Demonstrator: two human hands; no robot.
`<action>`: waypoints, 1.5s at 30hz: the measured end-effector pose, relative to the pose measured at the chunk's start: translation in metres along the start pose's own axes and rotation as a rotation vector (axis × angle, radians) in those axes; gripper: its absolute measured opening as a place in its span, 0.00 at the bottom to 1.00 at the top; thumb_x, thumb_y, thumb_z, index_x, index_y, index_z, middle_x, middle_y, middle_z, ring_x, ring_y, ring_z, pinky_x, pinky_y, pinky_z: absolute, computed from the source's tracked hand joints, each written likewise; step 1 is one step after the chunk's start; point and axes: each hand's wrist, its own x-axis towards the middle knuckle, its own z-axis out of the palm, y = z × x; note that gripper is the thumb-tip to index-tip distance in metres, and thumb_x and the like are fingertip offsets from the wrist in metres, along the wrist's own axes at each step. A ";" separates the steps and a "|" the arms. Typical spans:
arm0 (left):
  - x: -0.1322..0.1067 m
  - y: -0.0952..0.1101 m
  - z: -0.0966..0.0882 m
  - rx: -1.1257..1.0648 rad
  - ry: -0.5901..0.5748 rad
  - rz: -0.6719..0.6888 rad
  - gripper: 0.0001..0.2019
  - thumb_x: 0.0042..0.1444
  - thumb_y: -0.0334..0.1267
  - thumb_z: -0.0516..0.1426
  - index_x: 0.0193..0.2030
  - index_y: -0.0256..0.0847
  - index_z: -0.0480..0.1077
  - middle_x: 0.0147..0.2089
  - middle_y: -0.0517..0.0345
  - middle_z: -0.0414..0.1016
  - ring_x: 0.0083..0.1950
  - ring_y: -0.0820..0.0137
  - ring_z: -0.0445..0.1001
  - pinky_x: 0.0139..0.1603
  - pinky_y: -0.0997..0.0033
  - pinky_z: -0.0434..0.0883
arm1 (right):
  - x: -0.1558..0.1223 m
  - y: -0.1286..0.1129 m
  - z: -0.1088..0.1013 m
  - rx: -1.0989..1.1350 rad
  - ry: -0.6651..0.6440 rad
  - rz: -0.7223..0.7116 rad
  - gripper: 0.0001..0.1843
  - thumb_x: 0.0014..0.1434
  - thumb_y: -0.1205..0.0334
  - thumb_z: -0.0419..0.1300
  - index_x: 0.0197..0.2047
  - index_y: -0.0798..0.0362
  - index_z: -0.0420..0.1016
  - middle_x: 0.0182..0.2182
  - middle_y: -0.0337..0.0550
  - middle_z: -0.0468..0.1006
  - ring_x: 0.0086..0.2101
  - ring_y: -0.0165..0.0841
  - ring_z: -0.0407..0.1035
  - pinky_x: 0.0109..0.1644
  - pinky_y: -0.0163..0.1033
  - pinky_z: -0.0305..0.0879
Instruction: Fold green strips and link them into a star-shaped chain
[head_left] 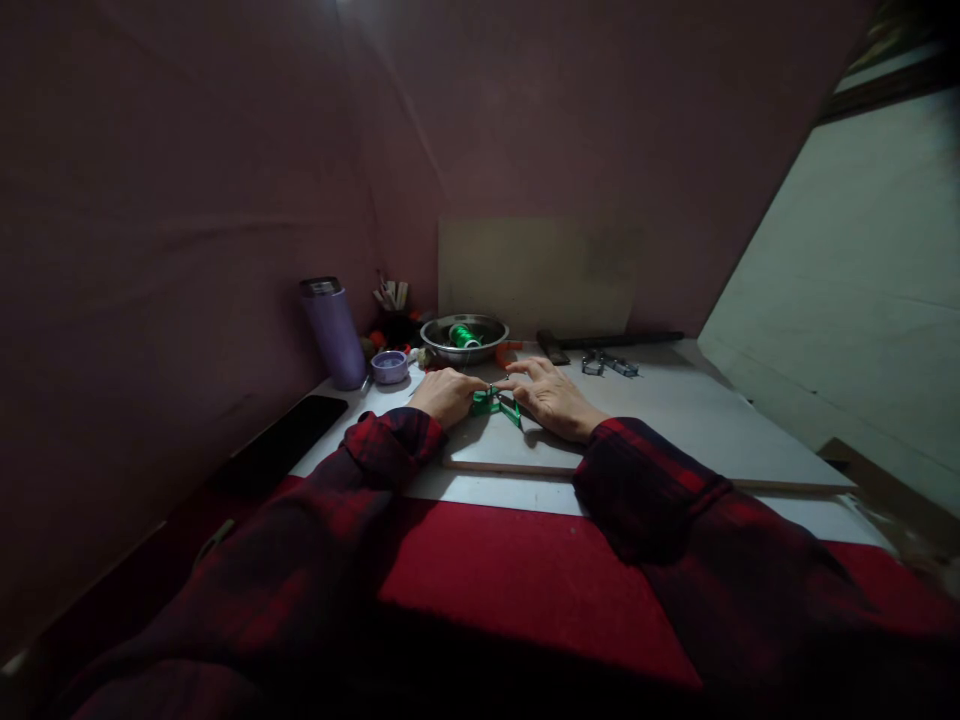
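Observation:
Both hands meet over a small green star-like piece [486,404] on the white board; it looks like thread or shiny strip, and its details are too small to tell. My left hand [447,396] has its fingers closed at the left edge of the piece. From the other side, my right hand [553,400] brings its thumb and forefinger together at the top of the piece, with the other fingers curled above. A tiny dark thing shows between the fingertips, its kind unclear. The green piece lies partly behind the fingers.
Behind the hands, a metal bowl [429,346] holds a green thread spool [465,337]. A hammer [553,346] and metal clips [609,364] lie right of it. At the left are a purple tumbler [335,340], a purple round container [390,368] and a black phone-like slab [292,438].

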 end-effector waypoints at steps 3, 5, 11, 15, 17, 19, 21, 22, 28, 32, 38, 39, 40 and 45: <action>0.001 -0.001 0.001 0.002 -0.003 0.012 0.19 0.56 0.33 0.51 0.51 0.52 0.73 0.46 0.55 0.78 0.47 0.65 0.75 0.49 0.69 0.68 | 0.000 0.000 0.000 -0.002 -0.019 -0.008 0.39 0.60 0.36 0.29 0.57 0.42 0.69 0.57 0.48 0.64 0.58 0.45 0.51 0.61 0.55 0.50; 0.001 -0.002 0.001 0.007 -0.005 0.010 0.18 0.56 0.34 0.51 0.51 0.53 0.73 0.46 0.56 0.78 0.47 0.65 0.75 0.49 0.68 0.68 | 0.000 -0.001 -0.001 -0.001 -0.020 -0.012 0.39 0.60 0.36 0.29 0.57 0.42 0.70 0.57 0.48 0.64 0.58 0.44 0.52 0.61 0.55 0.50; 0.001 -0.003 0.002 -0.011 -0.003 -0.015 0.19 0.56 0.33 0.51 0.51 0.53 0.73 0.48 0.56 0.78 0.49 0.66 0.74 0.50 0.69 0.68 | -0.001 -0.002 -0.002 0.006 0.012 -0.006 0.38 0.60 0.36 0.31 0.56 0.43 0.70 0.56 0.48 0.64 0.57 0.44 0.53 0.60 0.55 0.51; 0.002 -0.003 0.001 -0.041 -0.012 -0.002 0.18 0.56 0.33 0.51 0.50 0.53 0.73 0.48 0.55 0.78 0.50 0.66 0.74 0.51 0.68 0.67 | -0.001 -0.004 -0.002 0.005 0.001 -0.017 0.37 0.61 0.37 0.32 0.55 0.43 0.71 0.56 0.48 0.66 0.56 0.44 0.54 0.59 0.55 0.52; 0.002 -0.003 0.001 -0.046 -0.014 -0.013 0.18 0.56 0.33 0.51 0.50 0.53 0.74 0.48 0.56 0.77 0.49 0.66 0.74 0.51 0.68 0.67 | -0.001 -0.004 -0.003 0.004 0.012 -0.023 0.36 0.61 0.38 0.32 0.55 0.43 0.72 0.55 0.49 0.66 0.56 0.44 0.54 0.59 0.55 0.52; 0.001 -0.003 0.000 -0.050 -0.015 -0.026 0.18 0.56 0.32 0.51 0.49 0.53 0.74 0.48 0.56 0.77 0.49 0.66 0.75 0.51 0.68 0.67 | -0.001 -0.005 -0.003 0.005 0.028 -0.027 0.35 0.62 0.38 0.33 0.54 0.43 0.73 0.54 0.49 0.67 0.56 0.43 0.55 0.59 0.54 0.52; 0.001 -0.002 0.000 -0.056 -0.013 -0.023 0.18 0.55 0.32 0.51 0.49 0.53 0.74 0.48 0.56 0.78 0.49 0.65 0.75 0.50 0.68 0.67 | -0.001 -0.005 -0.002 0.009 0.022 -0.026 0.35 0.62 0.38 0.33 0.54 0.43 0.72 0.54 0.48 0.67 0.56 0.43 0.55 0.59 0.54 0.52; 0.001 -0.002 0.000 -0.059 -0.012 -0.019 0.18 0.55 0.33 0.51 0.49 0.53 0.74 0.48 0.55 0.78 0.49 0.65 0.75 0.50 0.67 0.68 | -0.001 -0.004 -0.002 0.012 0.013 -0.024 0.35 0.62 0.38 0.33 0.55 0.43 0.72 0.55 0.48 0.67 0.56 0.43 0.54 0.59 0.54 0.52; 0.000 -0.002 0.000 -0.058 -0.012 -0.037 0.18 0.55 0.33 0.51 0.49 0.53 0.74 0.47 0.54 0.78 0.48 0.64 0.75 0.49 0.68 0.68 | -0.001 -0.004 -0.002 0.020 0.021 -0.015 0.37 0.62 0.38 0.32 0.52 0.44 0.74 0.54 0.48 0.67 0.56 0.43 0.54 0.59 0.53 0.52; 0.000 -0.002 0.000 -0.057 -0.016 -0.033 0.19 0.55 0.31 0.51 0.49 0.53 0.74 0.48 0.56 0.77 0.49 0.65 0.75 0.50 0.69 0.68 | -0.001 -0.004 -0.002 0.010 0.022 -0.028 0.36 0.62 0.38 0.32 0.53 0.44 0.73 0.54 0.49 0.67 0.55 0.43 0.55 0.59 0.53 0.53; -0.001 -0.003 0.000 -0.056 -0.001 -0.020 0.19 0.55 0.31 0.50 0.49 0.52 0.74 0.48 0.55 0.78 0.48 0.64 0.75 0.50 0.66 0.68 | -0.002 -0.003 -0.003 0.013 0.186 0.070 0.34 0.64 0.42 0.33 0.43 0.46 0.78 0.48 0.47 0.72 0.50 0.41 0.60 0.54 0.49 0.58; -0.001 -0.003 -0.001 -0.057 0.002 -0.026 0.19 0.56 0.32 0.50 0.49 0.52 0.74 0.48 0.55 0.77 0.48 0.64 0.75 0.50 0.67 0.68 | -0.002 -0.002 -0.003 0.018 0.226 0.092 0.34 0.64 0.42 0.33 0.41 0.47 0.78 0.46 0.47 0.73 0.49 0.40 0.61 0.53 0.48 0.59; -0.002 -0.002 -0.001 -0.058 0.003 -0.035 0.19 0.56 0.32 0.49 0.49 0.51 0.74 0.48 0.55 0.77 0.48 0.64 0.75 0.50 0.67 0.68 | -0.003 -0.002 -0.003 0.022 0.251 0.107 0.34 0.64 0.43 0.34 0.40 0.48 0.78 0.45 0.48 0.73 0.48 0.40 0.62 0.52 0.47 0.60; -0.005 0.000 -0.004 -0.060 0.035 -0.060 0.17 0.57 0.34 0.49 0.48 0.50 0.75 0.43 0.55 0.79 0.45 0.65 0.75 0.48 0.68 0.68 | -0.003 0.000 -0.002 0.028 0.246 0.100 0.34 0.64 0.42 0.33 0.39 0.48 0.77 0.43 0.48 0.73 0.46 0.40 0.62 0.50 0.46 0.61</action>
